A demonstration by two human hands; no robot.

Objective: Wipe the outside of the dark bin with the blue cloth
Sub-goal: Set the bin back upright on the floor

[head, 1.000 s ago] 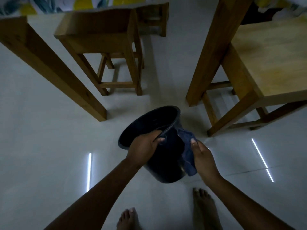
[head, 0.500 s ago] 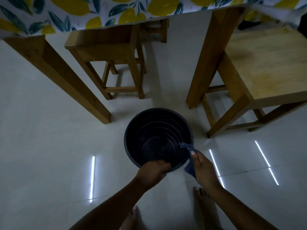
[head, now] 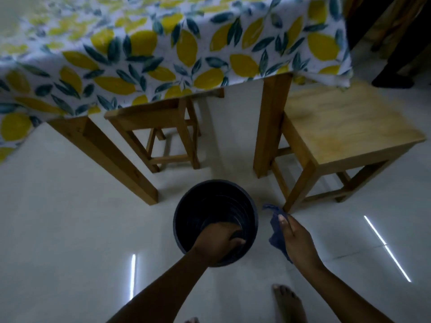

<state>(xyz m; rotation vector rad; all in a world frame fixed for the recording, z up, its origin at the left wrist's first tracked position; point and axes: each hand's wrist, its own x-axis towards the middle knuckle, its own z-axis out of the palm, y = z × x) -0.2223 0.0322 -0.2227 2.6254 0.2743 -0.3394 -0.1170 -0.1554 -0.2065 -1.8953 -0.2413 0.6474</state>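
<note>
The dark round bin (head: 186,210) stands upright on the pale floor, its mouth facing up at me. My left hand (head: 218,241) grips its near rim, fingers curled inside. The blue cloth (head: 276,236) hangs crumpled from my right hand (head: 295,238), which holds it just right of the bin. A strip of floor shows between the cloth and the bin's wall, so they are apart.
A table with a lemon-print cloth (head: 163,54) overhangs the far side; its wooden legs (head: 270,127) stand close behind the bin. One wooden stool (head: 161,120) sits under the table, another (head: 345,134) to the right. My bare feet (head: 288,304) are near the bottom edge.
The bin went from tilted to standing upright. My right hand drew the cloth off the bin's side and out to the right. The view tilted up toward the table.
</note>
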